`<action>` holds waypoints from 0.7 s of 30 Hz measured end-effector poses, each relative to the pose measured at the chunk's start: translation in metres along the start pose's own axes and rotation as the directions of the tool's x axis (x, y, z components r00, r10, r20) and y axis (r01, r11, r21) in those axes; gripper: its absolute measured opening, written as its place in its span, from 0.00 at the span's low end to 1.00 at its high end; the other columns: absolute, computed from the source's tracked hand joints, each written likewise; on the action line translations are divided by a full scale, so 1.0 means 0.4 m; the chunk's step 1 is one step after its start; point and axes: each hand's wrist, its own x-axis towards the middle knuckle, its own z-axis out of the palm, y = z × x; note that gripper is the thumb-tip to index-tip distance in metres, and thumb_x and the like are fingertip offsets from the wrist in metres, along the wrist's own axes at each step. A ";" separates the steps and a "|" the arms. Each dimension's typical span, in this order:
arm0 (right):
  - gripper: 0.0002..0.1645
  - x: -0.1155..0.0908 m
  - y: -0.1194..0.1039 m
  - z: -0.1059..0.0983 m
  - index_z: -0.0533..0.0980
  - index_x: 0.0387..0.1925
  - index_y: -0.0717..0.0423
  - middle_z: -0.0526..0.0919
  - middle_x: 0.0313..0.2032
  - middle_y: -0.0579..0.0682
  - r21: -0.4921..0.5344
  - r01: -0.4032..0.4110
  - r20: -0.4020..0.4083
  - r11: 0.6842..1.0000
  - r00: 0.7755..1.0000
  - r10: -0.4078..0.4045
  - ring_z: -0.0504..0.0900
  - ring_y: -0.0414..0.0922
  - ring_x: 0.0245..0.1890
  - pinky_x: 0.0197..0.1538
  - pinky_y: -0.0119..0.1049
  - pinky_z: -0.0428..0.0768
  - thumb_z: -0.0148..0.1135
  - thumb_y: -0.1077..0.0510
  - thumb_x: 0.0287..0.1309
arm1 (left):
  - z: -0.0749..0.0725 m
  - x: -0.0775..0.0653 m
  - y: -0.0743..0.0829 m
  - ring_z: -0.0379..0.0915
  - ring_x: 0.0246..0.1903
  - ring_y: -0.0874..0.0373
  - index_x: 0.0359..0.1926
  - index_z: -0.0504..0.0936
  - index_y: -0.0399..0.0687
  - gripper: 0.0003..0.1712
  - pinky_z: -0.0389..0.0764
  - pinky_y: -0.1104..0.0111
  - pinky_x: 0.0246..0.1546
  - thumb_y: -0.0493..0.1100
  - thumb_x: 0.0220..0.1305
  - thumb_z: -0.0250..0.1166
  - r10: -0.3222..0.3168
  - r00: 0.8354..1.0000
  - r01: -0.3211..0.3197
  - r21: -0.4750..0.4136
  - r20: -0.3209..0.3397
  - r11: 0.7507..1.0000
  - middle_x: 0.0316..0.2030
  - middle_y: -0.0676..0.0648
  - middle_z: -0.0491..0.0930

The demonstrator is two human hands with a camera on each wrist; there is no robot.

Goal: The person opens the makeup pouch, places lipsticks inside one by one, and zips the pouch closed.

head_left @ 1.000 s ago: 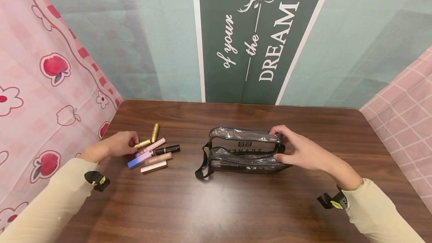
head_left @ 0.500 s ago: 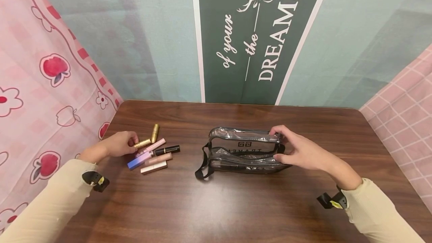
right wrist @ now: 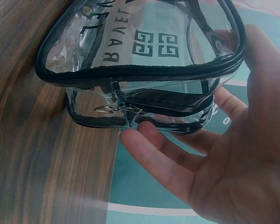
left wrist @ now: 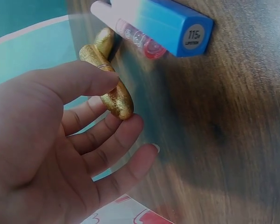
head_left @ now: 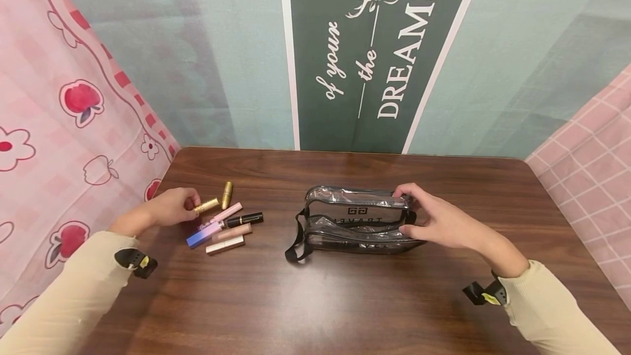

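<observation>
My left hand (head_left: pixel 175 206) pinches a gold lipstick tube (head_left: pixel 207 205) between thumb and fingers, at the left of the table. In the left wrist view the gold tube (left wrist: pixel 115 95) tilts over the wood, its lower end at the fingertips. My right hand (head_left: pixel 446 221) grips the right end of a clear, black-edged toiletry bag (head_left: pixel 365 199) with a gap at its top. The right wrist view shows the thumb behind the bag's rim and the fingers under its zipper end (right wrist: pixel 163 103). Close to the left hand lies a blue-and-purple lipstick (head_left: pixel 203 235).
A second gold tube (head_left: pixel 227 195) lies just beyond. Around the blue one are a pink tube (head_left: pixel 228 212), a black tube (head_left: pixel 246 219), a beige tube (head_left: pixel 234 232) and a pale tube (head_left: pixel 225 245). The bag's black strap (head_left: pixel 296 248) hangs on its left. A printed curtain (head_left: pixel 236 70) backs the table.
My left hand has lifted the gold lipstick tube slightly and shifted a little up and left with it. The right hand and the bag look the same.
</observation>
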 end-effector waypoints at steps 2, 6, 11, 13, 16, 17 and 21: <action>0.37 0.000 0.000 0.000 0.64 0.61 0.42 0.78 0.49 0.53 0.000 -0.003 0.001 1.000 1.000 0.003 0.79 0.46 0.41 0.32 0.34 0.80 0.73 0.60 0.55 | -0.003 0.001 0.000 0.69 0.28 0.58 0.34 0.75 0.39 0.11 0.70 0.64 0.30 0.35 0.54 0.71 0.004 1.000 -0.004 0.002 -0.008 1.000 0.26 0.50 0.74; 0.37 0.001 0.000 0.000 0.64 0.61 0.42 0.79 0.49 0.54 0.000 -0.004 0.001 1.000 1.000 0.004 0.80 0.46 0.43 0.33 0.34 0.80 0.73 0.60 0.55 | -0.014 0.002 0.004 0.69 0.28 0.59 0.34 0.76 0.39 0.11 0.71 0.64 0.31 0.35 0.54 0.70 0.023 1.000 -0.023 0.001 -0.017 1.000 0.26 0.51 0.75; 0.37 0.002 0.001 0.000 0.64 0.61 0.43 0.78 0.49 0.52 0.000 0.007 -0.001 1.000 1.000 -0.007 0.79 0.46 0.43 0.33 0.34 0.80 0.73 0.60 0.55 | -0.026 0.003 0.009 0.69 0.28 0.59 0.35 0.76 0.39 0.11 0.72 0.64 0.31 0.36 0.56 0.70 0.038 0.999 -0.038 0.001 -0.016 0.999 0.26 0.52 0.75; 0.37 0.002 0.001 0.000 0.64 0.61 0.43 0.77 0.50 0.51 -0.001 0.014 -0.003 1.000 1.000 -0.014 0.79 0.46 0.43 0.33 0.35 0.80 0.73 0.61 0.55 | -0.030 0.004 0.013 0.69 0.28 0.59 0.35 0.76 0.39 0.11 0.72 0.64 0.31 0.35 0.56 0.70 0.039 0.999 -0.039 0.000 -0.018 0.999 0.26 0.51 0.75; 0.36 0.003 0.001 0.000 0.64 0.61 0.43 0.76 0.51 0.49 -0.003 0.018 -0.004 1.000 1.000 -0.018 0.80 0.46 0.43 0.33 0.35 0.81 0.73 0.61 0.55 | -0.036 0.003 0.024 0.69 0.28 0.59 0.36 0.76 0.38 0.11 0.71 0.64 0.31 0.35 0.57 0.70 0.040 0.999 -0.040 -0.002 -0.024 0.999 0.26 0.51 0.75; 0.36 0.003 0.001 0.000 0.64 0.61 0.43 0.76 0.51 0.49 -0.004 0.017 -0.005 1.000 1.000 -0.017 0.80 0.46 0.43 0.34 0.35 0.81 0.73 0.61 0.55 | -0.038 0.002 0.028 0.69 0.28 0.59 0.36 0.76 0.38 0.11 0.71 0.64 0.30 0.35 0.57 0.71 0.040 0.999 -0.040 -0.005 -0.026 0.999 0.26 0.50 0.75; 0.37 0.003 0.000 0.000 0.64 0.61 0.43 0.77 0.51 0.49 -0.007 0.009 -0.004 1.000 1.000 -0.009 0.80 0.46 0.43 0.34 0.36 0.81 0.73 0.60 0.55 | -0.044 0.003 0.042 0.69 0.28 0.58 0.36 0.77 0.38 0.11 0.71 0.65 0.30 0.35 0.57 0.71 0.057 0.998 -0.057 -0.004 -0.039 0.998 0.26 0.50 0.74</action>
